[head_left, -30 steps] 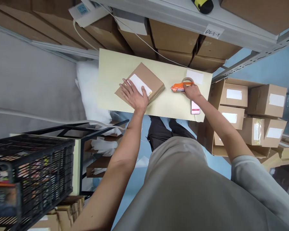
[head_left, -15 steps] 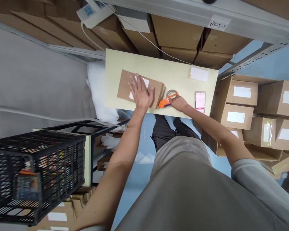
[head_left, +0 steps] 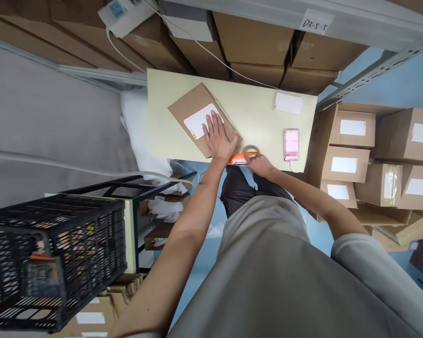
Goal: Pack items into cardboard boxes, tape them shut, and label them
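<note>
A brown cardboard box [head_left: 192,104] lies turned at an angle on the pale yellow table [head_left: 259,119]. On its upper face is a white label [head_left: 197,121]. My left hand [head_left: 219,140] rests on the box with fingers spread, partly over the label. My right hand [head_left: 260,165] is wrapped round an orange tape dispenser [head_left: 238,158] carrying a roll of tape. The dispenser is close to the box's near right corner, by the table's front edge; whether it touches the box I cannot tell.
A phone [head_left: 291,144] and a white card or packet [head_left: 288,103] lie on the table's right side. Labelled boxes [head_left: 348,164] stack at the right. A black crate [head_left: 91,244] stands lower left. Boxes fill the shelf [head_left: 254,37] behind. White wrapping [head_left: 137,131] hangs at the left.
The box has turned clockwise, its far end swinging up and away from me. My left hand has shifted right with it, and my right hand has moved slightly nearer with the tape dispenser.
</note>
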A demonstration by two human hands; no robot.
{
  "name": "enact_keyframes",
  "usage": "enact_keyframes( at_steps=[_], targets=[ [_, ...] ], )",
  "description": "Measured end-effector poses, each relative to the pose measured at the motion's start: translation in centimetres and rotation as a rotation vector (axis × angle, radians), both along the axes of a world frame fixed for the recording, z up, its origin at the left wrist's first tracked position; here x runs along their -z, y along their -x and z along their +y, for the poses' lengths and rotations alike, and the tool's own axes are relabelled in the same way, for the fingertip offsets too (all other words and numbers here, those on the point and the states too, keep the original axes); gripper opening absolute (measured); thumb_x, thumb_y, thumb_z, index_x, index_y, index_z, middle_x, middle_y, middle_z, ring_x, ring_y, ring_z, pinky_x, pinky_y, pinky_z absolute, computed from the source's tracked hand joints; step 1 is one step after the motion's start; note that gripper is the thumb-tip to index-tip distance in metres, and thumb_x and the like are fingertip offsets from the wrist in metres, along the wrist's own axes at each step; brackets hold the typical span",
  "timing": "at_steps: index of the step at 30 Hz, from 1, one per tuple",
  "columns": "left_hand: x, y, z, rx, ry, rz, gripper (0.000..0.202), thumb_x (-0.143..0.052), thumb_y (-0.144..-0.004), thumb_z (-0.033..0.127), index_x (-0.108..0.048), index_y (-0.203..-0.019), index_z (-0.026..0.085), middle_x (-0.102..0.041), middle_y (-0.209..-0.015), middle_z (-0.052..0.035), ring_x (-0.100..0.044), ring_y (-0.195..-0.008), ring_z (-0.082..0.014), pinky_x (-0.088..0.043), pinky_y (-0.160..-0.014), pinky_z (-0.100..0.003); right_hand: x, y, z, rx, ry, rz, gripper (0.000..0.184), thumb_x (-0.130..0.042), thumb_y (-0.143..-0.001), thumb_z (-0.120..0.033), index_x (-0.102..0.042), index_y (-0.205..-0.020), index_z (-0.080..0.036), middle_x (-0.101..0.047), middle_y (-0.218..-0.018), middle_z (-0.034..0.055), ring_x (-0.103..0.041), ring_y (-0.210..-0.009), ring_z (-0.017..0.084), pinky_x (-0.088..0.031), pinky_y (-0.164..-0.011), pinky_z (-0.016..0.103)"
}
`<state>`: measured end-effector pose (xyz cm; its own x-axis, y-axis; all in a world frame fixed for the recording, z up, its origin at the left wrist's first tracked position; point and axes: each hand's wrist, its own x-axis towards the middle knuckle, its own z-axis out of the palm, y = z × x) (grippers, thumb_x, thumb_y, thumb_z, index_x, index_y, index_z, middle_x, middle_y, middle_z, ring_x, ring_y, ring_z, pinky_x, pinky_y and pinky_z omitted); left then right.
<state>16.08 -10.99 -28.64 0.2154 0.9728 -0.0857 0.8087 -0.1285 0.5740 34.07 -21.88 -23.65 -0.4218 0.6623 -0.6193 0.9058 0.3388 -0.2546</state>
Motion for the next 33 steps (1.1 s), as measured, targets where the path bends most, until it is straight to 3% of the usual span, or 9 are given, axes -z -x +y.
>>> enact_keyframes(
  at_steps=[5, 8, 15, 21, 28, 33],
  targets=[
    [-0.1, -0.3, 0.1, 0.007, 0.026, -0.026, 0.098, -0.064, -0.104, 0.055, -0.027, -0.185, 0.013, -0.016, -0.195, -0.0133, 0.003, -0.183, -0.0332, 0.012, -0.148, -0.055, -1.1, -9.8, 0.3, 0.121, 0.023, -0.233, 0.058, -0.039, -0.122, -0.042, -0.048, -0.161, -0.001, -0.081, -0.13, 0.0351, -0.077, -0.125, 0.045, -0.057, -0.097, 0.046],
    [-0.6, -0.2, 0.1, 0.01, 0.035, -0.037, 0.098, -0.066, -0.103, 0.055, -0.03, -0.185, 0.014, -0.017, -0.195, -0.0126, 0.002, -0.183, -0.033, 0.013, -0.148, -0.054, -1.5, -12.0, 1.9, 0.181, -0.009, -0.248, 0.06, -0.041, -0.12, -0.045, -0.05, -0.16, -0.001, -0.078, -0.137, 0.0352, -0.074, -0.127, 0.047, -0.055, -0.101, 0.048],
    [-2.1, 0.9, -0.8, 0.115, 0.07, -0.007, 0.098, -0.069, -0.097, 0.051, -0.036, -0.182, 0.012, -0.023, -0.193, -0.0171, -0.006, -0.183, -0.035, 0.007, -0.148, -0.056, -1.6, -7.3, 4.4, 0.334, -0.035, -0.131, 0.059, -0.045, -0.119, -0.042, -0.053, -0.158, 0.003, -0.078, -0.139, 0.0328, -0.074, -0.131, 0.044, -0.053, -0.111, 0.049],
    [-2.9, 0.7, -1.1, 0.114, 0.072, -0.022, 0.096, -0.067, -0.095, 0.046, -0.039, -0.18, 0.012, -0.026, -0.192, -0.0191, -0.012, -0.183, -0.0363, 0.001, -0.148, -0.059, -3.2, -4.5, 5.3, 0.417, -0.042, -0.11, 0.055, -0.052, -0.116, -0.036, -0.06, -0.154, 0.004, -0.077, -0.14, 0.0337, -0.074, -0.133, 0.041, -0.054, -0.114, 0.047],
    [-3.7, 0.3, -1.0, 0.146, 0.066, -0.024, 0.096, -0.064, -0.094, 0.039, -0.037, -0.18, 0.005, -0.027, -0.191, -0.0218, -0.016, -0.182, -0.0388, -0.002, -0.149, -0.061, -4.6, 1.3, 6.5, 0.497, -0.053, -0.203, 0.041, -0.05, -0.113, -0.02, -0.07, -0.142, 0.0, -0.08, -0.134, 0.0337, -0.08, -0.124, 0.032, -0.057, -0.104, 0.039],
    [-4.7, 1.1, -1.0, 0.23, 0.059, -0.043, 0.088, -0.064, -0.093, 0.032, -0.046, -0.175, 0.007, -0.034, -0.188, -0.0215, -0.025, -0.18, -0.0403, -0.011, -0.148, -0.062, -6.5, 1.9, 9.2, 0.579, -0.084, -0.311, 0.04, -0.044, -0.114, -0.017, -0.072, -0.136, 0.001, -0.081, -0.13, 0.0351, -0.082, -0.121, 0.034, -0.059, -0.097, 0.04]
  ],
)
